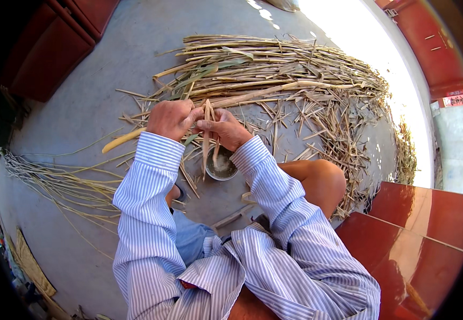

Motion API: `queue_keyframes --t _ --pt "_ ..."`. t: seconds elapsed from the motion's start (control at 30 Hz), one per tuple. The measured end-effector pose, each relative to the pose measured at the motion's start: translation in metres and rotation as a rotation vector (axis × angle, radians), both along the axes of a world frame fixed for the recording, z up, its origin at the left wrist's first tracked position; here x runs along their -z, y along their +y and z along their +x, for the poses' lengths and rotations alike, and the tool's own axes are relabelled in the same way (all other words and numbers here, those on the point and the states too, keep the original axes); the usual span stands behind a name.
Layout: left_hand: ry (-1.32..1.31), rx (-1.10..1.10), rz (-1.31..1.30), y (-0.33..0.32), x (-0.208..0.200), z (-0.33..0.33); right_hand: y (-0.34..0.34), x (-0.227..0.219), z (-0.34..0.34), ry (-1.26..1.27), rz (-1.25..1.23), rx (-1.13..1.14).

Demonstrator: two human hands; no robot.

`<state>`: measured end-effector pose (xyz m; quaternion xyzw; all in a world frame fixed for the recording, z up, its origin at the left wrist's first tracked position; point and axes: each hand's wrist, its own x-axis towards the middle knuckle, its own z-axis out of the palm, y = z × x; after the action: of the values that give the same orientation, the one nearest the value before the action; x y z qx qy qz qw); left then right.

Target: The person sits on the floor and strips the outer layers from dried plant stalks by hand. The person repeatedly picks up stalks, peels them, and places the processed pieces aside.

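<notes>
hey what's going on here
A person's left hand and right hand together pinch pale strips, whose ends hang over a bowl. Beyond the hands, a heap of stalks lies on the floor, with thin twigs off to the left.

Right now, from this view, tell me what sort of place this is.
Probably a home space used for handwork, perhaps a room or porch: long stalks lie heaped on the grey floor, and what looks like glossy red furniture stands nearby.
</notes>
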<state>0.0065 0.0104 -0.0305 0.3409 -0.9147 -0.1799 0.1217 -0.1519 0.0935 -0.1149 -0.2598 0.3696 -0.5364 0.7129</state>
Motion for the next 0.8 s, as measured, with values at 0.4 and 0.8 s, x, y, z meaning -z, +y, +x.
queue_keyframes --t 0.4,0.8 --pt "0.035 -0.042 0.057 -0.001 -0.011 0.013 0.075 0.111 -0.308 0.136 0.922 1.285" --pt "-0.003 -0.185 0.231 0.007 -0.032 0.053 -0.01 0.082 -0.226 -0.325 0.197 0.729"
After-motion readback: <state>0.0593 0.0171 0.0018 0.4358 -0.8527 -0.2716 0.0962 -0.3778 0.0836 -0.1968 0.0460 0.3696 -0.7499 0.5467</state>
